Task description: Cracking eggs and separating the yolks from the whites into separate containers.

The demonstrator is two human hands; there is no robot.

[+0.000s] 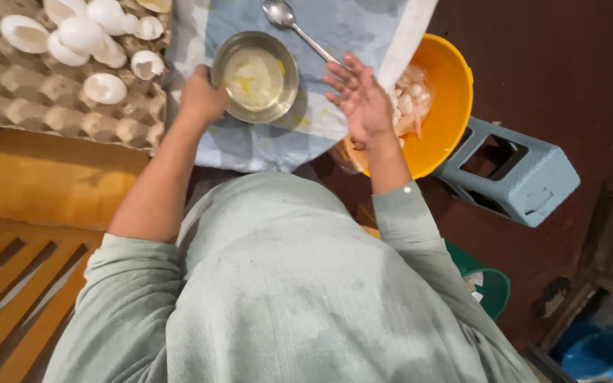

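Hands [203, 96] at steel bowl [255, 76] rim

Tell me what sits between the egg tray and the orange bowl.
In the head view, the metal bowl of egg liquid, gripped by the left hand, sits on blue cloth between egg tray and orange bowl.

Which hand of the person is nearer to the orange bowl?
The right hand. It is open, beside the orange bowl, at its left rim. The left hand is farther away, gripping the metal bowl at its left edge.
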